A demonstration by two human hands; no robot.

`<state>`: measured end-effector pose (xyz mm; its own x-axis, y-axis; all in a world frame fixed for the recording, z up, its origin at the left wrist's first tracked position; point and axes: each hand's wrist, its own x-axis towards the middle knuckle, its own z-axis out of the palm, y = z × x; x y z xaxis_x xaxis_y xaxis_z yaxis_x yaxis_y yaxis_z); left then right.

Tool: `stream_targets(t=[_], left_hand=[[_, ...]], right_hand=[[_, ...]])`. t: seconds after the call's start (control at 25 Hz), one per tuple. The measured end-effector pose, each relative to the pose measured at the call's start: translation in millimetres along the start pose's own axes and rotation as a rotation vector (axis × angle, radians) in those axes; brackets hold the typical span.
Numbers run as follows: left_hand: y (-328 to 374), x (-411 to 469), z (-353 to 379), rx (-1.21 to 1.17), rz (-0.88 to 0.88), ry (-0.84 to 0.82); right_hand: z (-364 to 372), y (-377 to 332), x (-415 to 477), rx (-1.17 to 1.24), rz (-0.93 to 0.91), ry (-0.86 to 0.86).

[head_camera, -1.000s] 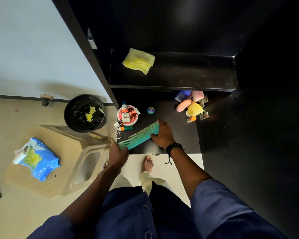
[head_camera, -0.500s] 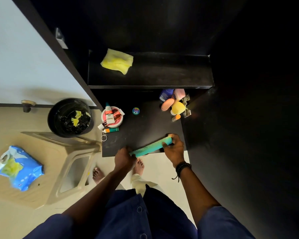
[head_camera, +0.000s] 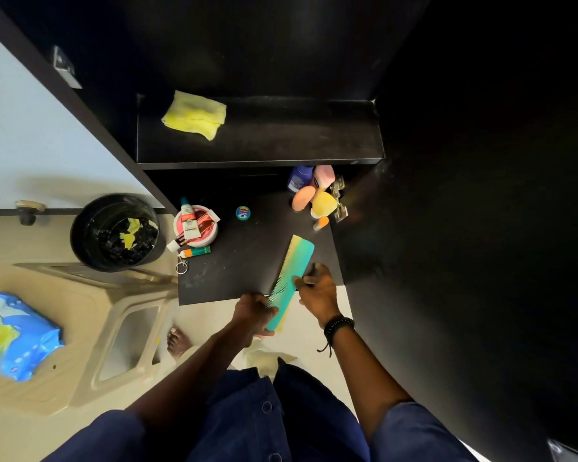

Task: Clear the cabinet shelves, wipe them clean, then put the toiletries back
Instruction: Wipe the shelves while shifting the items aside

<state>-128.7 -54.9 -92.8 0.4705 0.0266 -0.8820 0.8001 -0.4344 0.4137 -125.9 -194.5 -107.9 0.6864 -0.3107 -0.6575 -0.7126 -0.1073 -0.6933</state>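
In the head view, a long teal comb (head_camera: 292, 278) sat near the centre of the frame, angled from lower left to upper right over the front edge of the lower cabinet shelf (head_camera: 241, 261). The left hand (head_camera: 252, 313) was closed around the comb's lower end, and the right hand (head_camera: 317, 291) pinched its spine just right of the middle. On the lower shelf, toward the left, a round pink tub (head_camera: 196, 226) carried a tube across its top, with a small teal and orange stick (head_camera: 196, 252) just below it and a small round tin (head_camera: 243, 212) to its right. A cluster of bottles (head_camera: 316, 193) stood at the back right corner of that shelf. On the upper shelf (head_camera: 281, 135), at upper centre, lay a crumpled yellow cloth (head_camera: 194, 115). At left, a black bin (head_camera: 116, 231) stood on the floor beside a beige stool (head_camera: 80, 328), which held a blue wipes pack (head_camera: 20, 338).
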Motion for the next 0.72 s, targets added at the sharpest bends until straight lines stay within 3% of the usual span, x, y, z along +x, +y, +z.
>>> stream_targets(t=[0.12, 0.44, 0.72], left_hand=[[-2.5, 2.0, 6.0, 0.031, 0.108, -0.017], [11.9, -2.4, 11.6, 0.270, 0.224, -0.301], [43.8, -4.8, 20.1, 0.171, 0.284, -0.304]], right_hand=[[6.2, 4.6, -7.4, -0.205, 0.007, -0.106], [-12.5, -8.1, 5.6, -0.517, -0.146, -0.074], [-27.1, -14.6, 15.6, -0.871, -0.269, 0.031]])
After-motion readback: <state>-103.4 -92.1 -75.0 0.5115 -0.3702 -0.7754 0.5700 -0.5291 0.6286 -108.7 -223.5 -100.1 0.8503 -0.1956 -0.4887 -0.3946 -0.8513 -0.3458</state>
